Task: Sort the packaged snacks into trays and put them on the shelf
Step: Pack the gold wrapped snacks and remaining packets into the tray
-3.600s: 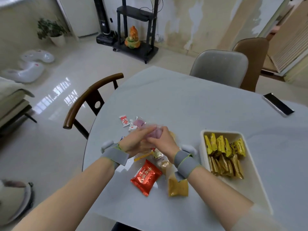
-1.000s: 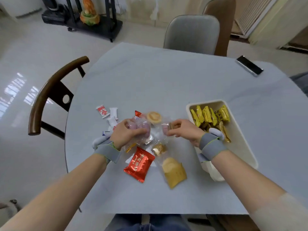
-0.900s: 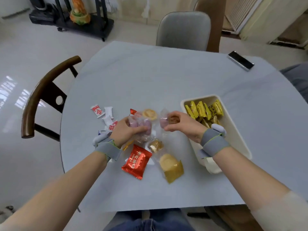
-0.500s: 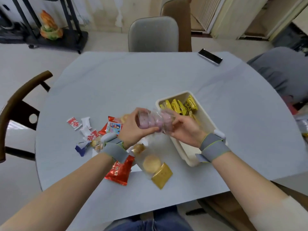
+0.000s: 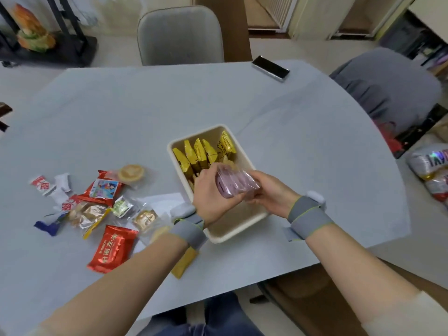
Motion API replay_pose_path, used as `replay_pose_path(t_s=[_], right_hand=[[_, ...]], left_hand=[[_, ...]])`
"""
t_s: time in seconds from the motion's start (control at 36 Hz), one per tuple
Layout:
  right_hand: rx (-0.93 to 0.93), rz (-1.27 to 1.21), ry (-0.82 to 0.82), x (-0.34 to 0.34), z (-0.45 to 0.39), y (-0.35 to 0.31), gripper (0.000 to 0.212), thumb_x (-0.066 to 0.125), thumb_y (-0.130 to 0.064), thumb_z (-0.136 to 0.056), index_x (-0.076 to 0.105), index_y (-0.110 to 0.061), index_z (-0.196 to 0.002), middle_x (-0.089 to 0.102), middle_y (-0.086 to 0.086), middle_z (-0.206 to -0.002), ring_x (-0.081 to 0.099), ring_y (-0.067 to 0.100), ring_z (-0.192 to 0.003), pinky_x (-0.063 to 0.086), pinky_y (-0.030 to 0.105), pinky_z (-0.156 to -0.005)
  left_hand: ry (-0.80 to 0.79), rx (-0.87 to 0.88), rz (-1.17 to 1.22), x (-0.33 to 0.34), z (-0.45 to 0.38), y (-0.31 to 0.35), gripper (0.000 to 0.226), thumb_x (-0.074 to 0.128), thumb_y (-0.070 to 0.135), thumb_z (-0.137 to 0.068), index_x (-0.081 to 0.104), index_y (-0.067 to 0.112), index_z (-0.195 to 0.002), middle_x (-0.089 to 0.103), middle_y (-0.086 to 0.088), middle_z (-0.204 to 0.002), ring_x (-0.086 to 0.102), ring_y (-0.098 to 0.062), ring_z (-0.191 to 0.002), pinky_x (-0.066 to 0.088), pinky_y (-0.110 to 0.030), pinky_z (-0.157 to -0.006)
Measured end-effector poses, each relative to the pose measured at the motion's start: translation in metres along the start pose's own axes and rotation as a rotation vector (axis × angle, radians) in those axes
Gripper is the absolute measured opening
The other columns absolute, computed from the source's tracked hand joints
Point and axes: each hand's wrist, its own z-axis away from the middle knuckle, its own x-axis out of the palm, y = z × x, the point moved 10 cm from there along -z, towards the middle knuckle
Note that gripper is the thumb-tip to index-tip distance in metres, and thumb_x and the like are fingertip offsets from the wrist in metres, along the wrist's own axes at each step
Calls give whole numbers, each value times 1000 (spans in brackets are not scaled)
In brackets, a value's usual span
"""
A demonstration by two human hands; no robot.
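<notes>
Left of the tray, loose snack packets; phone beyond.

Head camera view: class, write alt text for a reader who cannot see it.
Both hands, left hand and right hand, hold a stack of clear-wrapped purple snacks over a cream tray of yellow packets. Mixed snacks lie on the table.

Glossy foil packets (yellow) in matt plastic tray.
</notes>
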Motion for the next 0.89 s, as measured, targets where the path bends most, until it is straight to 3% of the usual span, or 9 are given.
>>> replay_pose_path(t_s=[0.08, 0.25, 0.39, 0.5, 0.58, 0.69, 0.78, 0.89], right_hand=[[62, 45, 5, -11, -2, 16, 30, 56, -47, -88, 64, -20, -80, 54, 8, -70, 44, 19, -58, 39, 28, -58], [109, 61, 2, -18, -8, 27, 32, 54, -44, -91, 66, -16, -99, 64, 12, -94, 54, 26, -85, 45, 35, -76], [129, 129, 1, -10, -20, 34, 45, 59, -49, -84, 69, -12, -109, 70, 16, -107, 60, 26, -88, 44, 37, -81], [142, 202, 31, -7, -21, 34, 51, 60, -55, -77, 70, -14, -106, 70, 18, -104, 59, 27, -85, 41, 36, -75], [155, 212, 34, -6, -21, 35, 38, 58, -52, -82, 68, -18, -98, 70, 11, -95, 60, 25, -82, 43, 33, -71], [169, 224, 58, -9, -24, 38, 35, 57, -44, -86, 68, -15, -102, 71, 10, -95, 63, 25, -77, 48, 26, -60], [167, 237, 86, -13, -26, 40, 41, 57, -42, -87, 69, -9, -107, 72, 13, -101, 66, 25, -77, 50, 27, -61], [110, 266, 120, -11, -23, 33, 28, 54, -36, -91, 65, -10, -95, 66, 13, -88, 59, 26, -68, 43, 24, -55]], left_hand=[[1, 5, -119, 20, 4, 4, 67, 72, 59, -58, 52, 24, -111, 61, 9, -96, 53, -15, -87, 43, -39, -83], [-1, 15, -205, 27, 8, 4, 94, 76, 60, -60, 35, 26, -137, 62, 7, -93, 59, -17, -91, 47, -37, -85], [-13, 68, -411, 25, 17, 9, 102, 55, 78, -64, 20, 30, -147, 64, 12, -90, 62, -13, -88, 43, -32, -79], [-18, 97, -518, 22, 20, 13, 105, 43, 82, -64, 15, 28, -150, 68, 13, -98, 63, -10, -93, 38, -30, -75], [-49, 83, -564, 24, 19, 10, 99, 51, 76, -67, 21, 26, -147, 68, 12, -102, 63, -12, -95, 38, -30, -77], [-121, 25, -509, 29, 16, 3, 89, 61, 69, -66, 33, 23, -137, 67, 6, -103, 64, -19, -93, 45, -27, -76], [-203, 2, -523, 35, 15, 0, 90, 59, 74, -65, 33, 23, -135, 62, 3, -115, 64, -22, -95, 49, -30, -78], [-264, -11, -596, 39, 15, -4, 81, 65, 61, -71, 32, 24, -135, 54, 2, -120, 61, -21, -96, 53, -33, -72]])
